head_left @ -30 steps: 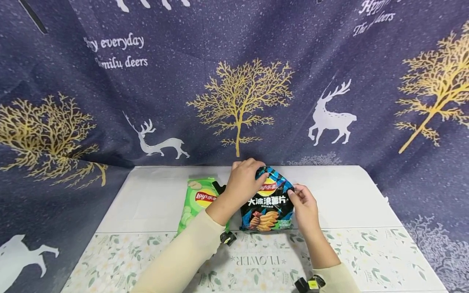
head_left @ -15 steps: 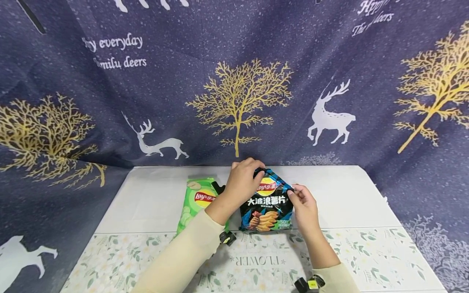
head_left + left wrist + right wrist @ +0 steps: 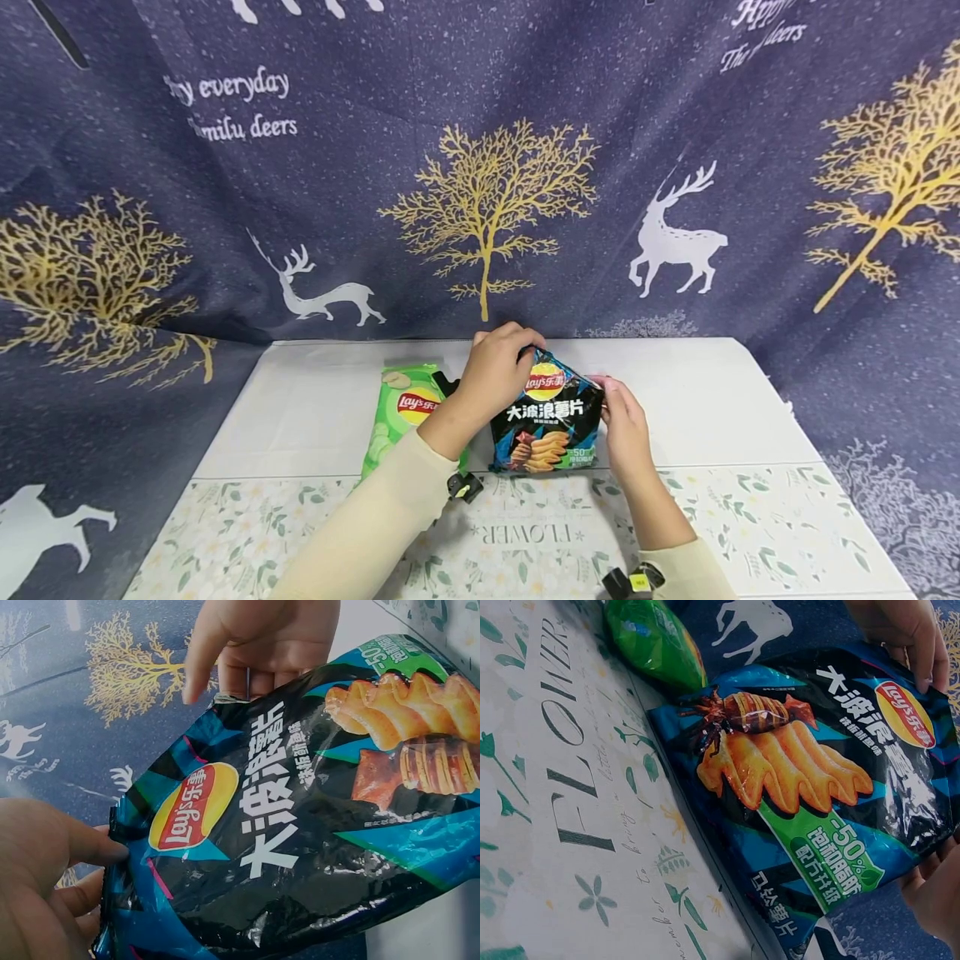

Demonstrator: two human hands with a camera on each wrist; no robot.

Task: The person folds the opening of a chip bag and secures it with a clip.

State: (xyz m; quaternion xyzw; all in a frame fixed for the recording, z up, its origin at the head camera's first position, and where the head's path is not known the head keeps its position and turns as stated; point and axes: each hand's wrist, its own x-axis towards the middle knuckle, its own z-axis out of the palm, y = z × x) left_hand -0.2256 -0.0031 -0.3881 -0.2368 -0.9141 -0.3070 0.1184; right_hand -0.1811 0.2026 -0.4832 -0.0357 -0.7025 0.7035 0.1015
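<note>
From the head view, the dark blue chip bag is standing upright on the table, beside a green chip bag; the left hand is pinching its top corner and the right hand is gripping its side edge. In the left wrist view, fingertips are nipping the crimped seam, likely the firmest hold. In the right wrist view, the bag is looking puffy, light, slick and crushable.

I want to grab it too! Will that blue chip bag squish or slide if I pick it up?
Probably squishy: the blue chip bag looks puffy and crinkled. Its shiny film may be slippery. It likely feels light, and the chips inside could break.
</note>
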